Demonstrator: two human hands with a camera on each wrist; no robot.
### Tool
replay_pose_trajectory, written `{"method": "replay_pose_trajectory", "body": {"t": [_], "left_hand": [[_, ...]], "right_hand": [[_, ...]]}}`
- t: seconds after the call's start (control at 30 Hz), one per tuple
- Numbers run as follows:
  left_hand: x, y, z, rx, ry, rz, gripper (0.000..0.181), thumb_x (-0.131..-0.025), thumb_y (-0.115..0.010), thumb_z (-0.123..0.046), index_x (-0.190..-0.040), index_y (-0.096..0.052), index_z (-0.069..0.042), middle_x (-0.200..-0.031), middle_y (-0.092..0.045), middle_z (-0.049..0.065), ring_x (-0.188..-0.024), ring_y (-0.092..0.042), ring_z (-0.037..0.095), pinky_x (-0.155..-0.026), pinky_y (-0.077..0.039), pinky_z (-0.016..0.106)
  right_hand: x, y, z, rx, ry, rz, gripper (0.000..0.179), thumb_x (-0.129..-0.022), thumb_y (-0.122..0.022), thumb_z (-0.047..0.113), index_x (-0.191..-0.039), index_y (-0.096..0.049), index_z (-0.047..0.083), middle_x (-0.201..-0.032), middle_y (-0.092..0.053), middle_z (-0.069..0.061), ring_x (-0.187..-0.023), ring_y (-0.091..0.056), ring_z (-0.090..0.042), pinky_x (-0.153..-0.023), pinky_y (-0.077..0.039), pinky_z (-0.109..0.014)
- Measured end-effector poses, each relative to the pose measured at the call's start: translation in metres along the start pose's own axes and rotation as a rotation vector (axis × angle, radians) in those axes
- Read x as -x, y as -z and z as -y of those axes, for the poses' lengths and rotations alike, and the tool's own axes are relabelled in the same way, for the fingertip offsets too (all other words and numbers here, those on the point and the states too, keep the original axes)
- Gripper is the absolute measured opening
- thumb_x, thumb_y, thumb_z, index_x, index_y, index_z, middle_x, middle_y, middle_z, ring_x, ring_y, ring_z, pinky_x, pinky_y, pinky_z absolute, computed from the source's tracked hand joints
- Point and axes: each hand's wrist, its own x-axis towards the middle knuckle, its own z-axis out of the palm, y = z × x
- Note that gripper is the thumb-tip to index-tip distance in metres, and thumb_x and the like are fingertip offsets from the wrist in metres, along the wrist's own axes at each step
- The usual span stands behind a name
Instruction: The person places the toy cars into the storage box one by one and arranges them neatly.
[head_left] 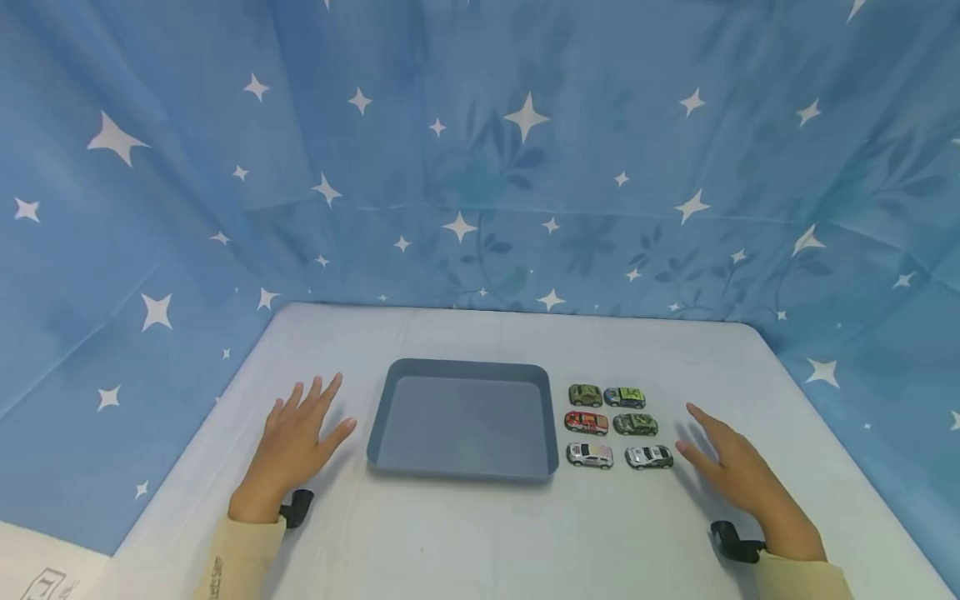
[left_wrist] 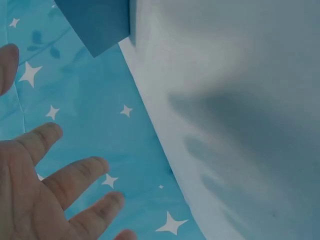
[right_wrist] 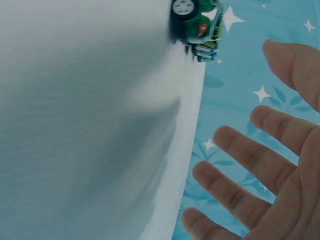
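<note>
My left hand hovers over the table left of a shallow grey-blue tray, fingers spread and holding nothing. To the right of several toy cars, my right hand is held above the table with its fingers extended. Nearest to it is a silver-and-black toy car. A white one stands beside that, with a red one and a dark green camouflage one behind. Farthest back are an olive one and a blue-and-lime one. The right wrist view shows a green car partly.
A white cloth-covered table lies under everything. Blue star-patterned curtain surrounds its back and sides. A black wrist strap is on the left wrist, another strap on the right. Some printed white material shows at lower left.
</note>
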Motion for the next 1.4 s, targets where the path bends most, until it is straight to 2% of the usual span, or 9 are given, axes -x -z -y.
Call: {"method": "replay_pose_trajectory", "body": {"t": [0.2,0.5,0.67,1.0,1.23,1.4], "left_hand": [[-0.007,-0.001,0.0,0.077,-0.033,0.019,0.078,-0.109,-0.066,-0.042,-0.169,-0.035,-0.003,-0.167,-0.035,0.035,-0.154,-0.028,0.061,-0.12,-0.02,0.078],[-0.018,-0.007,0.002,0.313,-0.071,0.107,0.074,-0.109,-0.068,-0.032,-0.168,-0.035,-0.001,-0.168,-0.037,0.031,-0.151,-0.038,0.056,-0.117,-0.035,0.074],[-0.023,-0.01,0.002,0.36,-0.067,0.139,0.074,-0.108,-0.07,-0.03,-0.168,-0.036,-0.002,-0.165,-0.041,0.032,-0.145,-0.046,0.058,-0.109,-0.044,0.075],[-0.027,-0.008,0.004,0.419,-0.109,0.152,0.072,-0.106,-0.073,-0.022,-0.166,-0.038,-0.003,-0.164,-0.043,0.032,-0.142,-0.052,0.054,-0.113,-0.044,0.069],[-0.032,-0.013,0.009,0.498,-0.102,0.174,0.069,-0.105,-0.074,-0.019,-0.164,-0.041,-0.002,-0.164,-0.042,0.033,-0.14,-0.054,0.054,-0.112,-0.048,0.065],[-0.037,-0.017,0.012,0.58,-0.078,0.199,0.069,-0.106,-0.073,-0.018,-0.164,-0.041,-0.001,-0.166,-0.041,0.032,-0.142,-0.054,0.052,-0.114,-0.046,0.064]], "right_hand": [[-0.003,0.006,0.004,-0.011,0.004,0.016,0.073,-0.109,-0.068,0.031,-0.161,-0.038,-0.01,-0.155,-0.043,-0.044,-0.142,-0.038,-0.067,-0.111,-0.035,-0.08],[-0.007,0.01,0.01,-0.036,0.069,0.008,0.068,-0.106,-0.072,0.024,-0.159,-0.043,-0.007,-0.149,-0.055,-0.038,-0.133,-0.051,-0.065,-0.104,-0.042,-0.08],[-0.011,0.011,0.01,-0.071,0.076,0.023,0.064,-0.106,-0.072,0.022,-0.158,-0.046,-0.007,-0.149,-0.057,-0.036,-0.134,-0.052,-0.063,-0.104,-0.043,-0.08],[-0.027,0.011,0.007,-0.118,0.138,0.036,0.056,-0.105,-0.073,0.015,-0.152,-0.053,-0.009,-0.144,-0.062,-0.034,-0.129,-0.059,-0.059,-0.104,-0.046,-0.076],[-0.034,0.014,0.011,-0.173,0.154,0.043,0.05,-0.103,-0.073,0.01,-0.146,-0.058,-0.011,-0.143,-0.063,-0.035,-0.125,-0.063,-0.057,-0.105,-0.048,-0.074],[-0.038,0.016,0.01,-0.17,0.153,0.044,0.047,-0.103,-0.074,0.007,-0.144,-0.06,-0.011,-0.141,-0.064,-0.034,-0.121,-0.066,-0.054,-0.102,-0.051,-0.072]]}}
